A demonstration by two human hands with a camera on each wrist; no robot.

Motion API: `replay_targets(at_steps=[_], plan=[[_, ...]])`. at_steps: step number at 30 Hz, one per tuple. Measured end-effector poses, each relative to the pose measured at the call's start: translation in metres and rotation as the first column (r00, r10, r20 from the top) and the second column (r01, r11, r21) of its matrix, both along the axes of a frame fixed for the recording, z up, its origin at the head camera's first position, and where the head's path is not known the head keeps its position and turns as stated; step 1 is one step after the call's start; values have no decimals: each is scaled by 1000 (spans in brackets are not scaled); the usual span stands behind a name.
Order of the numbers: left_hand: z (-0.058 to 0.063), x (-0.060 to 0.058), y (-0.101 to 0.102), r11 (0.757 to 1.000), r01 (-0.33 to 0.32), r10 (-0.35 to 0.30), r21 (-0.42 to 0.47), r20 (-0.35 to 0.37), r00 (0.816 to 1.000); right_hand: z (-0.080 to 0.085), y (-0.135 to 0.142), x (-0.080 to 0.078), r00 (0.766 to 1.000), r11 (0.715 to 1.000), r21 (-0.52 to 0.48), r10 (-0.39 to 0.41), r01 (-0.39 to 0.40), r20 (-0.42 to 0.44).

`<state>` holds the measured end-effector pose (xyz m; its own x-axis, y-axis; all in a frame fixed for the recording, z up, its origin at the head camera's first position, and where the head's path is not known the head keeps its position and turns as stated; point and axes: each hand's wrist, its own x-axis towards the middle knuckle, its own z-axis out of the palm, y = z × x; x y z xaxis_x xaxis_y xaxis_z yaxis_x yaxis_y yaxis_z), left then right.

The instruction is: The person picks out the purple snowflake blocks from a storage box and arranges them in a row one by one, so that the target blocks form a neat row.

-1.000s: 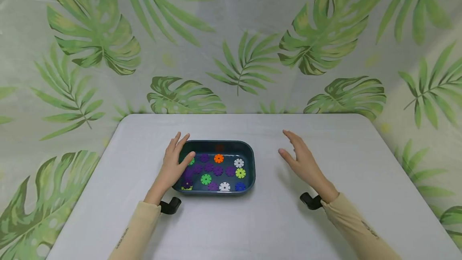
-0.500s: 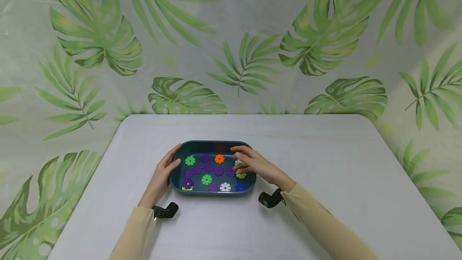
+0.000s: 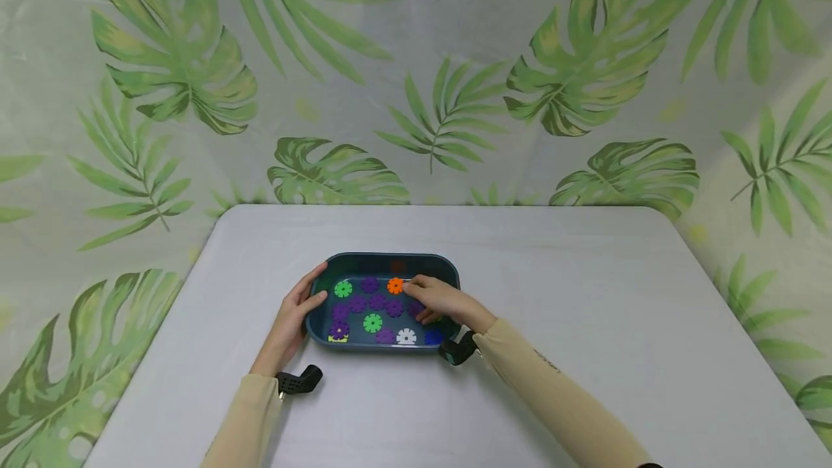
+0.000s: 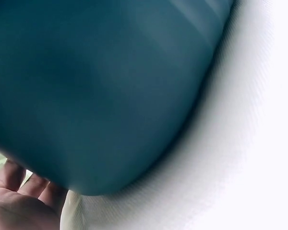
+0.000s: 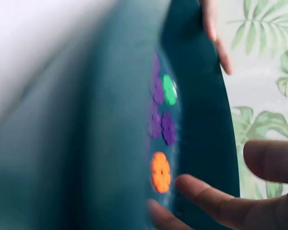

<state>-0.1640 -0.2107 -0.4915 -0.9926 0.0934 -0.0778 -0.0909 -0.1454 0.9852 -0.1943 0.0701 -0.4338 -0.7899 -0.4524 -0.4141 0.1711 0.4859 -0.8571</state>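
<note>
Right fingers just beside the orange disc, contact unclear.

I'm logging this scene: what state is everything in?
Tray: upright on the table
Orange disc: lying in the tray
Green discs: lying apart
White disc: beside the near wall
Yellow disc: mostly covered by a purple disc
Left hand: gripping the tray's left end
Right hand: partly inside the tray, beside the orange disc
</note>
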Motion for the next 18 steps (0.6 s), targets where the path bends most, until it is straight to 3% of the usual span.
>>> replay_targets(at_steps=[10, 18], plan=[[-1, 1, 0, 1000, 1, -1, 16, 1, 1000, -9, -6, 2, 1000, 1000, 22, 6, -6, 14], [-2, 1, 1, 1000, 8, -8, -14, -38, 999, -20, -9, 5, 992, 999, 49, 19, -13, -127]])
